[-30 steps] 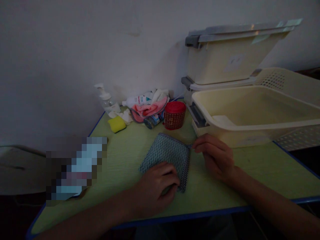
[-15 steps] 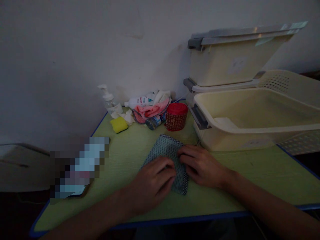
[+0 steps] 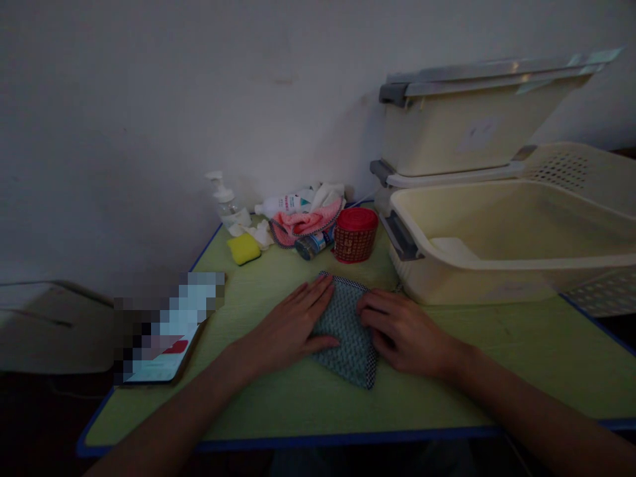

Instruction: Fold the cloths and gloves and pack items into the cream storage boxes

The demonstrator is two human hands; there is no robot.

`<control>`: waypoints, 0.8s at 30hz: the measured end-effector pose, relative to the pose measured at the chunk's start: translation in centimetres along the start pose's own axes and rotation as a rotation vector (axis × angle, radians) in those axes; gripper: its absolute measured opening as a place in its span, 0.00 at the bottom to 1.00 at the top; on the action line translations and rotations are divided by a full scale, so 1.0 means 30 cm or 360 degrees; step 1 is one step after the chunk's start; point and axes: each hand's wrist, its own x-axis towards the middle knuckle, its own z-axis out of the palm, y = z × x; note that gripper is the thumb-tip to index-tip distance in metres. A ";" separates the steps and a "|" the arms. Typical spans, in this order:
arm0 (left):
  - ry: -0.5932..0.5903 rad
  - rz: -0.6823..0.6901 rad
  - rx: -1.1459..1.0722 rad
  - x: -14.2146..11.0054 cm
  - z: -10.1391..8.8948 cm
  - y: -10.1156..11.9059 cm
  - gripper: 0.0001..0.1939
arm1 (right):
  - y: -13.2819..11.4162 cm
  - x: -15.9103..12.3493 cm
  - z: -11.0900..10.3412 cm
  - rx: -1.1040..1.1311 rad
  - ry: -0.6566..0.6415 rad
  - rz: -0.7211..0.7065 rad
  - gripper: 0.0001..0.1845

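Note:
A folded blue-green cleaning cloth (image 3: pixel 344 334) with a black-and-white checked border lies on the green table in front of me. My left hand (image 3: pixel 291 324) rests flat over the cloth's left edge, its fingers stretched toward the far corner and its thumb apart on the weave. At the opposite edge, my right hand (image 3: pixel 405 331) has curled fingers pinching the border. The tips of those fingers are partly hidden.
A large cream basin (image 3: pixel 497 278) stands on the right, with a lidded bin (image 3: pixel 442 132) behind it. At the back are a red lidded container (image 3: pixel 356 238), a jar (image 3: pixel 311 245), a pink cloth (image 3: pixel 298 222), a yellow sponge (image 3: pixel 243 249) and a pump bottle (image 3: pixel 228 205). A phone (image 3: pixel 171 351) lies left.
My left hand has moved left and away from me, its curled fingers flattening onto the cloth's left edge. My right hand stays at the right edge. The view has shifted slightly.

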 end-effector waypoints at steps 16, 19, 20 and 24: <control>-0.0011 -0.0048 0.0126 0.004 0.019 0.008 0.38 | -0.002 0.005 -0.004 -0.0043 -0.0047 0.0039 0.08; 0.0003 -0.0099 0.0165 0.000 0.014 0.021 0.37 | 0.000 0.003 0.002 -0.0037 -0.0008 0.0051 0.08; 0.0010 -0.0129 0.0182 -0.005 0.014 0.028 0.37 | 0.001 0.001 0.005 -0.0028 0.0010 0.0056 0.09; 0.0109 -0.0347 0.0285 -0.050 0.038 0.081 0.35 | 0.001 -0.005 0.012 0.0009 0.0082 0.0001 0.10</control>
